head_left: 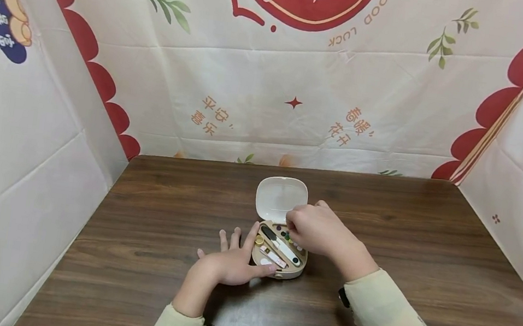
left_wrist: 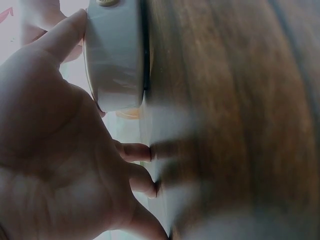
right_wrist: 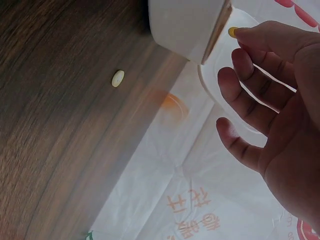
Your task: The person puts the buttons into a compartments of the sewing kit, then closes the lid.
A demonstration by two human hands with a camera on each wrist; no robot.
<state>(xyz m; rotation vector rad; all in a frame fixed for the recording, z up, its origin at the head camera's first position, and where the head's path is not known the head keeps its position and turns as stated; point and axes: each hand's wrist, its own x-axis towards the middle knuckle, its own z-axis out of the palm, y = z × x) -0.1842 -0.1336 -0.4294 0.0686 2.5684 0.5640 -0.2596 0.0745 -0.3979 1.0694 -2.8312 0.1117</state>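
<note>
**Two hands at an open sewing kit on a dark table**

We start at the left, where the cream printed cloth backdrop [head_left: 18, 164] walls in the dark brown wooden table [head_left: 425, 273]. Our left hand [head_left: 229, 260] lies flat on the wood with its fingers spread and straight, and its thumb [left_wrist: 65, 35] presses against the side wall of the small beige rounded plastic sewing kit case [head_left: 279, 253]; it grips nothing. The case sits near the middle of the table, just right of this hand, with its white hinged lid [head_left: 281, 198] standing open on the far side.

Inside the tray we see a black-and-white slim tool [head_left: 280, 244] lying on a slant, a small pink-and-white packet [head_left: 271, 256] beside it, and a cluster of coloured buttons or pin heads [head_left: 285, 236], too small to tell apart.

Further right, our right hand [head_left: 314, 228] hangs over the far right part of the tray, fingers curled downward. In the right wrist view its fingertip [right_wrist: 245, 32] pinches a tiny yellow round piece [right_wrist: 232, 32] at the case rim. A small pale oval bead [right_wrist: 117, 78] lies loose on the wood, apart from the case.
</note>
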